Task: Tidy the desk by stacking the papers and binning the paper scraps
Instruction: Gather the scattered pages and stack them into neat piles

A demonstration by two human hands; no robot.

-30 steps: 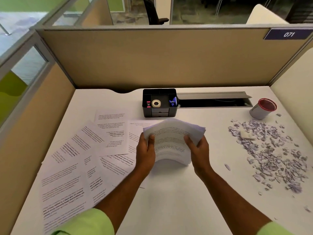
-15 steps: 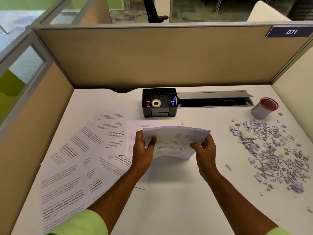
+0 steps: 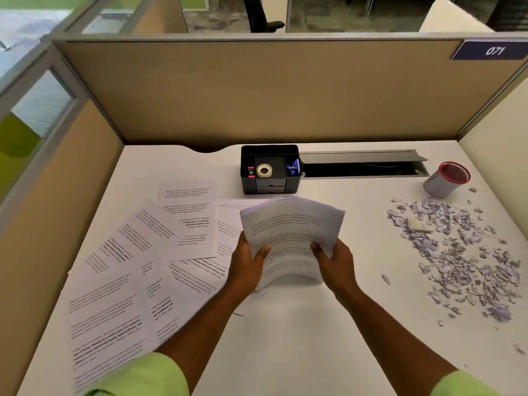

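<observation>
A stack of printed papers [image 3: 291,230] stands on its lower edge at the desk's middle, bowed and tilted away from me. My left hand [image 3: 248,267] grips its left side and my right hand [image 3: 337,267] grips its right side. Several loose printed sheets [image 3: 137,261] lie fanned out and overlapping on the left half of the white desk [image 3: 285,338]. A wide scatter of small paper scraps [image 3: 463,258] covers the right side. A small grey bin with a red rim [image 3: 445,178] sits tilted at the back right, just beyond the scraps.
A black desk organiser [image 3: 270,170] holding a tape roll stands at the back centre. Beside it an open cable tray [image 3: 363,167] is set into the desk. Beige partition walls [image 3: 257,90] enclose the desk at the back, left and right.
The stack was lifted nearly flat between both hands half a second ago; now it is lowered again onto its edge, bowed, with both hands lower on its sides.
</observation>
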